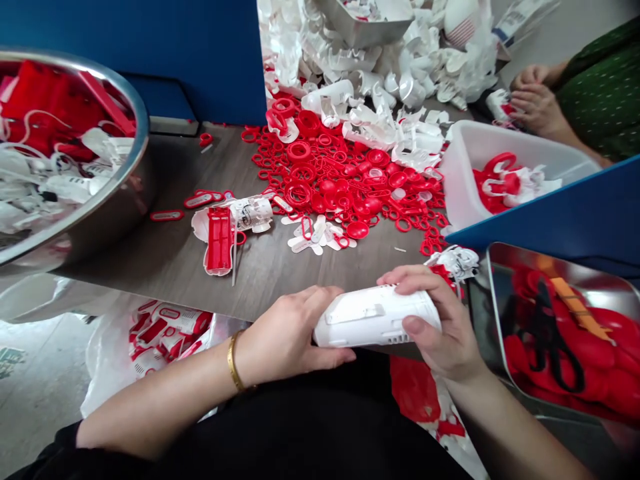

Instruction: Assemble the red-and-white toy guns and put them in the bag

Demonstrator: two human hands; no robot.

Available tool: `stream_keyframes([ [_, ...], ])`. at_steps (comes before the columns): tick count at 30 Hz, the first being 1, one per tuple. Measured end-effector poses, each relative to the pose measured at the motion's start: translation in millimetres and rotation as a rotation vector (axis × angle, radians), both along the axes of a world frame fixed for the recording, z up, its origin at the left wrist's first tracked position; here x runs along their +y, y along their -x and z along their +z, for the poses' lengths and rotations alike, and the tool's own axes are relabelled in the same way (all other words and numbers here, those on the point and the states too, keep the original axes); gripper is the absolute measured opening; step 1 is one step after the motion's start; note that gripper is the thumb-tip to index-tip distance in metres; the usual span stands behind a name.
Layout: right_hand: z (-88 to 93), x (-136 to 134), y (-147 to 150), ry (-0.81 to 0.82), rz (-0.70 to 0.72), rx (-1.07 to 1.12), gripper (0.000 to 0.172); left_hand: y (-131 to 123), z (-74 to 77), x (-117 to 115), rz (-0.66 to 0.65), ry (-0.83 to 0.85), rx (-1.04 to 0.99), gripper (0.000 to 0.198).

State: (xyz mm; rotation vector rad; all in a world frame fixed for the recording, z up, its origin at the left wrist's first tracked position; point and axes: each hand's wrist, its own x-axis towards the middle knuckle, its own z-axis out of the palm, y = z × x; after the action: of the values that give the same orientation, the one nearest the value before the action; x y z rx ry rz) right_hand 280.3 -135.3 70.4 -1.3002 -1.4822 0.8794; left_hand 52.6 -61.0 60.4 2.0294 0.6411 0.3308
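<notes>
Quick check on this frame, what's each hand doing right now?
Left hand: closed, holding one end of a white plastic vented casing.
Right hand: closed, holding the other end of the same casing.

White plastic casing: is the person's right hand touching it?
Touching: the head view shows the right hand wrapped around the end of the white plastic casing, fingers across its top.

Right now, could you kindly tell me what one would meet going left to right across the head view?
Steel bowl of red and white plastic scrap, red moulded plastic piece, heap of red plastic rings, white plastic tub
</notes>
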Motion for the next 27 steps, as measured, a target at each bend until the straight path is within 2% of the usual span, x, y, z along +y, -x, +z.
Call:
stream_keyframes([
  [2,1.6,7,8,0.023,0.027,-0.040,0.013,7,0.7,-3,0.013,0.048,0.043,0.060],
  [4,6.8,15,20,0.055,0.084,-0.129,0.011,8,4.2,-2,-0.021,0.083,0.051,0.069],
  [7,5.5,27,35,0.091,0.211,-0.222,0.019,6,8.6,5,-0.023,0.167,0.075,0.075],
  [8,-0.3,30,36,0.114,0.210,-0.228,0.024,6,8.3,8,-0.003,0.194,0.078,0.073],
  [10,-18.9,36,34,0.170,0.119,-0.284,0.028,10,3.6,14,0.051,0.245,0.046,0.069],
  [12,-39.8,44,27,0.227,0.031,-0.452,0.019,14,-5.8,20,0.115,0.299,-0.058,0.068],
  [15,-56.8,64,19,0.264,0.065,-0.683,0.011,17,-22.3,33,0.232,0.368,-0.273,0.064],
  [18,-50.3,102,14,0.204,0.088,-0.800,0.013,14,-33.2,47,0.330,0.400,-0.440,0.065],
  [20,-39.7,137,10,0.125,0.018,-0.840,0.016,11,-37.3,53,0.395,0.467,-0.529,0.066],
  [23,-26.6,198,13,0.015,-0.113,-0.873,0.035,7,-41.3,55,0.477,0.570,-0.622,0.067],
  [27,-25.9,271,36,-0.045,-0.036,-0.903,0.044,7,-42.8,48,0.456,0.599,-0.648,0.070],
])
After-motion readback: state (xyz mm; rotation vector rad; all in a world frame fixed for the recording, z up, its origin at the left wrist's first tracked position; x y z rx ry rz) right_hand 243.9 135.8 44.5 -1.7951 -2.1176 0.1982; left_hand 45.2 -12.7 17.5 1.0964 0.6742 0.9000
